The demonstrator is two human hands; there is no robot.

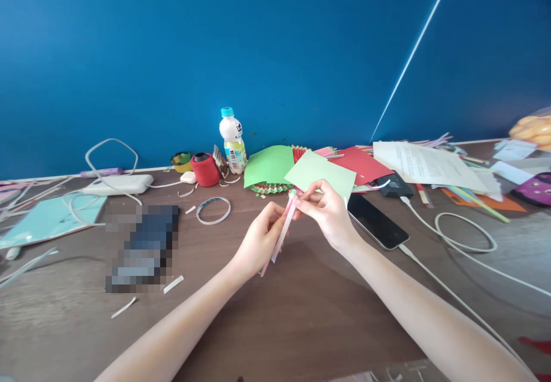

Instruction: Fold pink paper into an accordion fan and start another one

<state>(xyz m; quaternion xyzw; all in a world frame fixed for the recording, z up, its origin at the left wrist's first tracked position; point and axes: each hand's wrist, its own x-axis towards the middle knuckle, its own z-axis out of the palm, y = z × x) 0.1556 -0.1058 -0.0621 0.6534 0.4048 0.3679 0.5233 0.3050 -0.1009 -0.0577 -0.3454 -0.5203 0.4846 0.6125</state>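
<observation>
Over the middle of the table, my left hand (261,234) is closed around a narrow pink and white folded paper strip (283,234), which slants down toward me. At the strip's upper end, my right hand (323,213) pinches with thumb and fingers, close to a small green tip. Whether the right fingers hold the strip itself or a small piece on it I cannot tell. Just behind the hands lie a pale green paper sheet (322,174), a brighter green sheet (270,164) and a red sheet (364,164). Pleated paper (269,188) shows under the green sheet.
A black phone (377,221) with a white cable lies right of my hands. At left are a blurred dark object (144,247), a tape roll (214,210) and paper scraps (173,284). A bottle (233,144) and red roll (205,170) stand by the blue wall (275,55).
</observation>
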